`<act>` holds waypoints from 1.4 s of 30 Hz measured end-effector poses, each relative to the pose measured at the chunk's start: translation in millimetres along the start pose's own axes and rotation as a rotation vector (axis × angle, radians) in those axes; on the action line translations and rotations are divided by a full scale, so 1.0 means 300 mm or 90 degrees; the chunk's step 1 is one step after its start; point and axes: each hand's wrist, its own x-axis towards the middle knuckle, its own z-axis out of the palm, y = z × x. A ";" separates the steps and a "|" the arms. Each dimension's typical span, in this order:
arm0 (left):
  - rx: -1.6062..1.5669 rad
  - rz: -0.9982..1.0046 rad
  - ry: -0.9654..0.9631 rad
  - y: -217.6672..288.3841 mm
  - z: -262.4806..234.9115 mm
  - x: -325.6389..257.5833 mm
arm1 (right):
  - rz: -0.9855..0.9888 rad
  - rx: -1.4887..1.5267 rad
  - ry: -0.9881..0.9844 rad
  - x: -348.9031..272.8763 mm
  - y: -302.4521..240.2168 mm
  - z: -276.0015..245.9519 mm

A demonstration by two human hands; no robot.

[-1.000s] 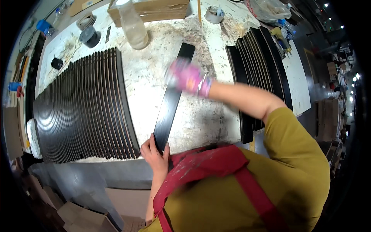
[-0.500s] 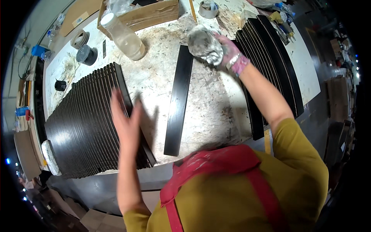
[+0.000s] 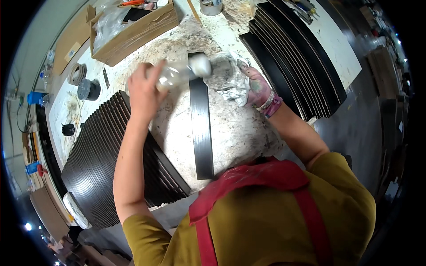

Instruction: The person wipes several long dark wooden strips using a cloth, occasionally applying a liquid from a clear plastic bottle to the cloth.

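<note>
My left hand [image 3: 146,91] is wrapped round a clear plastic bottle [image 3: 175,74] with a white cap. The bottle is tipped on its side, its cap pointing at the stained rag. In my right hand [image 3: 259,91], which wears a pink, stained glove, is a crumpled white rag [image 3: 228,77] with a grey, dirty face turned up. Below and between both hands lies a single long black strip [image 3: 202,133], flat on the table, its far end partly behind the bottle.
A row of many black strips [image 3: 106,155] stands at the left; more black strips [image 3: 297,57] lie at the right. An open cardboard box [image 3: 137,37] sits at the back. A dark-lidded jar [image 3: 88,90] and tape rolls [image 3: 77,74] stand on the white, stained table [image 3: 239,137].
My left hand has gone from empty above the left strips to gripping the bottle, now lifted and tilted toward the rag. The rag has come lower, and the whole view has shifted.
</note>
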 end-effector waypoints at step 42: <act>-0.210 -0.369 0.361 -0.341 0.137 0.017 | -0.004 -0.248 -0.062 0.104 0.034 0.056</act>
